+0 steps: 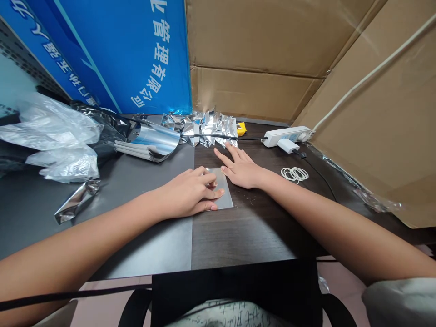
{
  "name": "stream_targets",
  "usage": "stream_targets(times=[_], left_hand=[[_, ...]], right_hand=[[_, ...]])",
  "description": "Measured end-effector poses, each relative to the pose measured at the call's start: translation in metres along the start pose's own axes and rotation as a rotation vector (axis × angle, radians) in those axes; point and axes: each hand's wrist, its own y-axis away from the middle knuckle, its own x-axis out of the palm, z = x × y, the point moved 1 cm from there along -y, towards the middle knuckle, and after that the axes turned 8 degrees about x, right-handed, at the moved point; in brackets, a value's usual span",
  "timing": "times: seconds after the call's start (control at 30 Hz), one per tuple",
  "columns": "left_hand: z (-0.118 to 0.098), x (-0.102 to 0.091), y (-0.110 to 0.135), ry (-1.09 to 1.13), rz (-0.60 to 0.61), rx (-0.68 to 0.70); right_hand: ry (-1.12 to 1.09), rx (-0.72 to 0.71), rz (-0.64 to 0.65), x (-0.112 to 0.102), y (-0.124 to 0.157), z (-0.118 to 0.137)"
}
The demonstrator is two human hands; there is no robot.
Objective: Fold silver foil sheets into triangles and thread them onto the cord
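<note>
Your left hand (187, 190), fingers bent, presses the foil (225, 200) from 9 o'clock, grasping nothing; your right hand (242, 171) lies spread and unclenched at its 1 o'clock corner. Uneven pressure could skew or crease the foil on the worktop (238, 240).
</note>
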Motion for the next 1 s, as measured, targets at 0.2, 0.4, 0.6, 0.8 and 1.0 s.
stream_targets(times=[0.2, 0.4, 0.6, 0.8, 1.0], left_hand=[[0.003, 0.003, 0.003, -0.022, -0.024, 0.027], [0.003, 0.006, 0.002, -0.066, -0.085, 0.029], [0.003, 0.01, -0.002, -0.059, -0.166, 0.005], [0.017, 0.015, -0.001, 0.116, -0.362, -0.144], [0.028, 0.015, 0.001, 0.199, -0.402, -0.282]], right_hand=[[-0.054, 0.078, -0.185, 0.005, -0.006, 0.004], [-0.211, -0.157, -0.306, 0.0, 0.004, -0.003], [-0.313, -0.576, -0.157, -0.007, 0.009, -0.014], [-0.288, -0.704, -0.125, -0.007, 0.01, -0.01], [-0.253, -0.751, -0.092, -0.009, 0.015, -0.004]])
